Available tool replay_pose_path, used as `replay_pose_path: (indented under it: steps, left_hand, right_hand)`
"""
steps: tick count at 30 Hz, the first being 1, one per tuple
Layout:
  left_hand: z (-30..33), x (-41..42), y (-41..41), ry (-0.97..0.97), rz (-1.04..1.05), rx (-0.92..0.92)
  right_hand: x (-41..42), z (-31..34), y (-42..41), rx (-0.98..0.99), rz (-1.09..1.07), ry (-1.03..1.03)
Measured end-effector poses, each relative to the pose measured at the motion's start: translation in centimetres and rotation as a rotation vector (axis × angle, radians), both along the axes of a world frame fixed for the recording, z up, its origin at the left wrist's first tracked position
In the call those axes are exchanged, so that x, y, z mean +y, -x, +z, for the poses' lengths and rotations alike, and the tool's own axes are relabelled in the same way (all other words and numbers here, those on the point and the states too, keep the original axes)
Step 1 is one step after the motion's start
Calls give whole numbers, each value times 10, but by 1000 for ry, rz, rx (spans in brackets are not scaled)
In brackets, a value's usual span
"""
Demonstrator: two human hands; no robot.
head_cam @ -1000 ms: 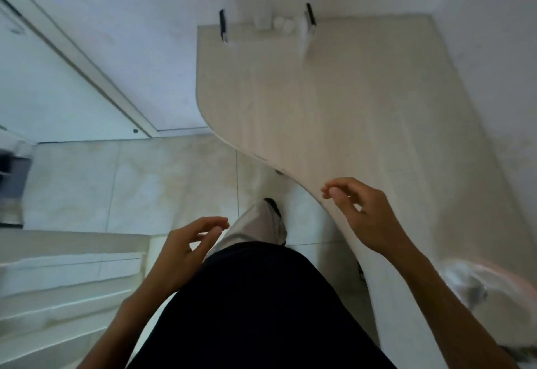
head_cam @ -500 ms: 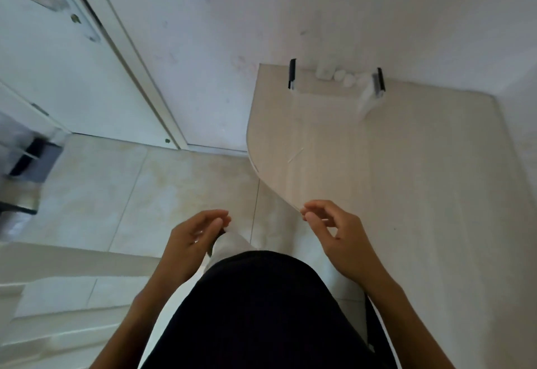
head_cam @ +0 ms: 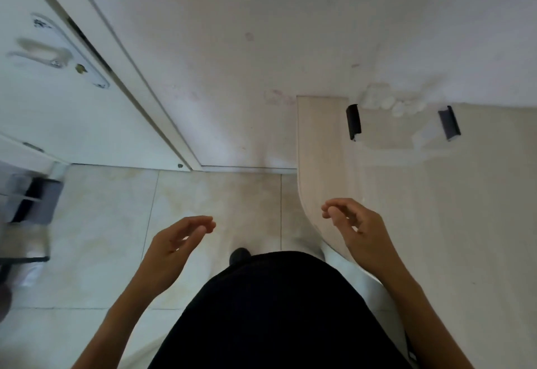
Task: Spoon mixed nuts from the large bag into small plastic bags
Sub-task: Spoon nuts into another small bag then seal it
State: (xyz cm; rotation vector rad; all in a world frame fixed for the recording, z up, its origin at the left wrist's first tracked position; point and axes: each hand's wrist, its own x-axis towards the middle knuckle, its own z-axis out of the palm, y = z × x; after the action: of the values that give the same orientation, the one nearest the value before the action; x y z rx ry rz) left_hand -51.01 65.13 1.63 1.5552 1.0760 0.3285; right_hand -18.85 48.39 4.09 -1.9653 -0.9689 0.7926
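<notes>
Task not started as far as visible: no nut bag, spoon or small bags in view. Left hand at 7 o'clock, right hand at 4, both grips loosely curled, holding nothing. Table at 3.

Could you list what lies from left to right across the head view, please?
Door handle → left hand → shoe tip → right hand → black clip → grey clip.
</notes>
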Motion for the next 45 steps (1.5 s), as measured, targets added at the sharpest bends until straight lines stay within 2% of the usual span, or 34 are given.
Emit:
replay_pose_path:
  steps: [4, 10, 19, 23, 27, 30, 34, 38, 41, 45]
  left_hand:
    - [-3, 51, -19, -10, -48, 2]
    - [-11, 123, -94, -30, -179, -24]
    - [19, 217, -251, -76, -582, -14]
    - [15, 235, -325, -72, -774, -17]
    - [7, 232, -388, 95, -896, 29]
    - [-3, 222, -425, 292, -876, 182]
    - [-14, 200, -457, 662, -776, 361]
    - [-19, 185, -475, 974, -657, 433]
    - [-18, 178, -479, 1028, -593, 398]
    - [-12, 181, -477, 889, -624, 323]
  right_hand:
    - [35, 2, -4, 4, -35, 25]
    - [79, -7, -34, 45, -230, -8]
    - [123, -1, -99, 22, -521, -120]
    - [126, 5, -133, -23, -632, -95]
    - [112, 18, -182, -77, -749, -30]
    - [98, 20, -234, -165, -852, 52]
    - [89, 6, -305, -316, -845, 351]
    - [90, -26, -344, -164, -861, 609]
    - [89, -46, -343, -79, -915, 599]
    - [85, -27, -327, -133, -1029, 536]
